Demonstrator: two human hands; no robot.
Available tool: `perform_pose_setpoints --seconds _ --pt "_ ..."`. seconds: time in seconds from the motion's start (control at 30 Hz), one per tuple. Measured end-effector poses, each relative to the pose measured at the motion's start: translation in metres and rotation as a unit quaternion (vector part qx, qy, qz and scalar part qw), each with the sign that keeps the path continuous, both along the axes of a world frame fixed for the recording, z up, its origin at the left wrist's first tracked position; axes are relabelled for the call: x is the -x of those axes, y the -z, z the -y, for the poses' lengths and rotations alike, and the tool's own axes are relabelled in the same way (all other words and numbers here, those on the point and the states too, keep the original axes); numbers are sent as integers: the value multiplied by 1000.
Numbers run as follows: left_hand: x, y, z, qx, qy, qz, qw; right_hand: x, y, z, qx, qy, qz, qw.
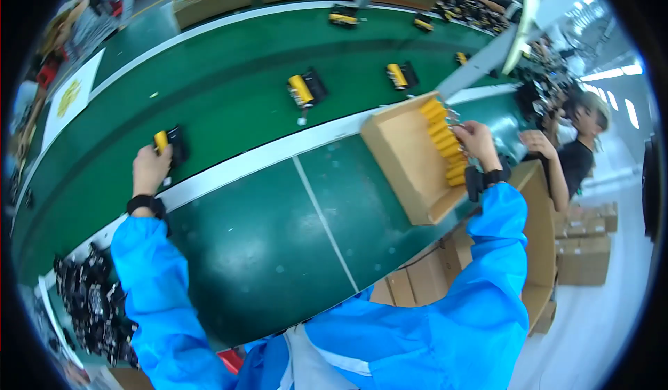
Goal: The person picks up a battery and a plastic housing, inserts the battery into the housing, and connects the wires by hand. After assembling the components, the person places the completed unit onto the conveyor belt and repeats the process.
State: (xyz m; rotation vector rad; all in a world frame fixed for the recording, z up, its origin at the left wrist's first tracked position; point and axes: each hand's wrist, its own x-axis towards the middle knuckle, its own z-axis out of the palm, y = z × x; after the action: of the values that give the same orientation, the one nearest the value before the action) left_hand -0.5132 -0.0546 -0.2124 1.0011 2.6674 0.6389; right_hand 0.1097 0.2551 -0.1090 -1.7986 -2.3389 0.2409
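On the green conveyor belt at the left, my left hand (149, 173) is closed around the near side of a yellow cylinder (161, 140) joined to a black plastic housing (178, 146). My right hand (476, 141) reaches over the right side of an open cardboard box (398, 164). Its fingers are pinched at the wire-like ends of a row of yellow cylinders (444, 138) lined up in that box. What sits between those fingertips is too small to make out.
More black housings with yellow cylinders (300, 91) lie spaced along the belt. A green worktable (271, 244) lies before me. Black parts (90, 299) are heaped at the lower left. A co-worker (577, 146) is at the right, near a large open carton (539, 244).
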Motion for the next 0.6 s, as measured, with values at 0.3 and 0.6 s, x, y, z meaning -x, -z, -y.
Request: perform_pose_setpoints --seconds 0.3,0.6 --pt "-95 -107 109 -98 104 -117 983 -99 42 -69 72 63 -213 972" --pt "-106 -151 312 -38 -189 22 981 31 -7 12 -47 33 -415 908"
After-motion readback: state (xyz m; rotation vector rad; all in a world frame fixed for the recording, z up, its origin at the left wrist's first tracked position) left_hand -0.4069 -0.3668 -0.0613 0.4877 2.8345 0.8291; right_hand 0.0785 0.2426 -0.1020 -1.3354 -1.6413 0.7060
